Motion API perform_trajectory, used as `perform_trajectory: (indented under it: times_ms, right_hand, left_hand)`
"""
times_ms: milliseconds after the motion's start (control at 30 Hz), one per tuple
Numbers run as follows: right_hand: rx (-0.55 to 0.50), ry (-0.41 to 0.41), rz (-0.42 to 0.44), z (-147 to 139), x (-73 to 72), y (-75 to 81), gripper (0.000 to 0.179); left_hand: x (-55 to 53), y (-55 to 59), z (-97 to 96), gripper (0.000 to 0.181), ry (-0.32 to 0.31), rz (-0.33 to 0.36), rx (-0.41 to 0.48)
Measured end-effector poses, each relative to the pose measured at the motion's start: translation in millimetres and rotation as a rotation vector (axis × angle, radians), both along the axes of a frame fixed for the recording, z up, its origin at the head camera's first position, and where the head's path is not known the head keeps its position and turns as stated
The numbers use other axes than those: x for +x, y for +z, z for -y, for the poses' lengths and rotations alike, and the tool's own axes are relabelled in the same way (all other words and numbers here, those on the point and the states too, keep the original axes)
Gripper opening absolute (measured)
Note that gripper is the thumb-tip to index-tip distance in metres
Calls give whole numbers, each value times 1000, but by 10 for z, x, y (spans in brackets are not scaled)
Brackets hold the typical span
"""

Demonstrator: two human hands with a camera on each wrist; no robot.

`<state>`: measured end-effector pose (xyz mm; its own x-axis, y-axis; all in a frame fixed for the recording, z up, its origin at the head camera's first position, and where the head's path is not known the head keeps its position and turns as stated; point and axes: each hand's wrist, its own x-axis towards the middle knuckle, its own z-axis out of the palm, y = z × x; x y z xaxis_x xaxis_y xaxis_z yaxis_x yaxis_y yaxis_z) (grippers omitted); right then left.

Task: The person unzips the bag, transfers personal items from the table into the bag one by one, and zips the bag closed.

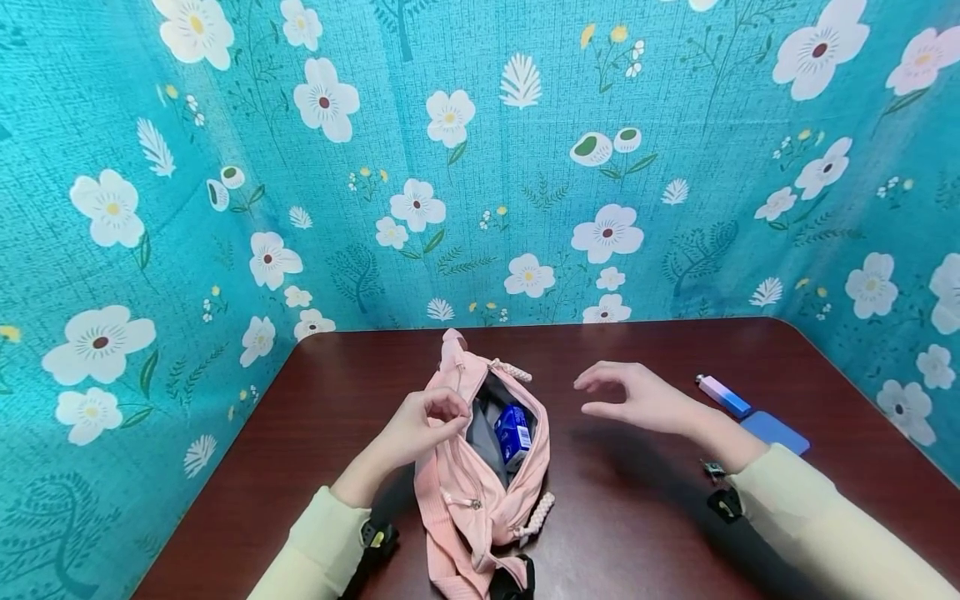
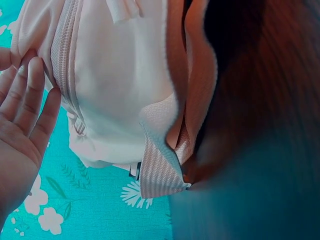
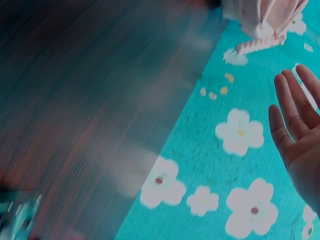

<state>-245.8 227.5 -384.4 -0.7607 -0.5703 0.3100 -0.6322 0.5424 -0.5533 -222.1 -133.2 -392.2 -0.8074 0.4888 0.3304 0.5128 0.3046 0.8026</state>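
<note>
A pink bag [image 1: 450, 483] lies unzipped on the table, its grey lining showing. Inside it sits a blue packet with a white label [image 1: 513, 435]. My left hand [image 1: 424, 425] pinches the left edge of the bag's opening between thumb and fingers; the left wrist view shows the fingers [image 2: 31, 95] at the fabric beside a zipper [image 2: 64, 55]. To the right of the bag, my right hand [image 1: 637, 396] hovers above the table with fingers loosely bent and nothing in it. In the right wrist view, a braided zipper pull [image 3: 260, 45] hangs from the bag, apart from that hand.
On the right of the brown table [image 1: 600, 517] lie a pink-and-blue stick-shaped item [image 1: 723, 395], a flat blue item [image 1: 776, 432] and a small green item [image 1: 713, 469] by the right wrist. A teal flowered curtain [image 1: 480, 167] surrounds the table's back and sides.
</note>
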Motion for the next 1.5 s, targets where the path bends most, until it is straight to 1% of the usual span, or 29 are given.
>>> perform_trajectory:
  times_ms: [67,200,300,367,467,800,1033,1233,1333,1500]
  right_hand:
    - [6,-34,2,-87,12,8,32]
    - [25,-82,-35,-271,14,6,33]
    - [37,-102,-70,-419,17,2,31]
    - [43,-118,-90,-518,22,-3,30]
    - [48,-151,-95,-652,29,-10,29]
    - [86,-270,-12,-1045,4,-46,31]
    - [106,-301,17,-1243,-64,-77,33]
    - [127,-363,62,-1397,-130,-108,37]
    - [132,-391,84,-1461,-148,-137,39]
    - [123,-407,113,-1550,-151,-209,43]
  left_hand:
    - [49,71,-12,9,-4,6,2]
    - [151,214,-35,8,-16,0,16]
    - [168,236,-37,8,-17,-11,17]
    - [174,243,-37,8,-18,-19,17]
    - [170,240,-36,9,-15,-20,14]
    - [161,230,-36,8,-15,-13,13]
    - [163,234,-45,8,-11,-8,1]
    - [168,241,-48,9,-15,-7,8]
    - [171,247,-50,9,-18,-7,7]
    - [176,255,-50,9,-20,-1,3]
